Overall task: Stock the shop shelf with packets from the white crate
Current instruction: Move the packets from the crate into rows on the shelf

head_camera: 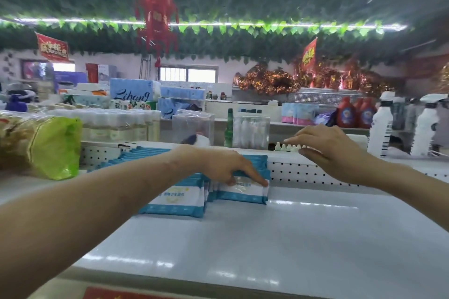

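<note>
Resting on a packet (243, 193) (blue-and-white), the left hand (218, 162) lies straight-fingered; the right hand (325, 145) hovers spread.

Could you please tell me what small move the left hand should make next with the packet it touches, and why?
Probably the left hand should nudge the blue-and-white plastic packet upright against the row behind it, then let go. Its fingers rest on that packet's top edge, the packet leans at the row's front on the white shelf, and the open right hand holds nothing.
</note>
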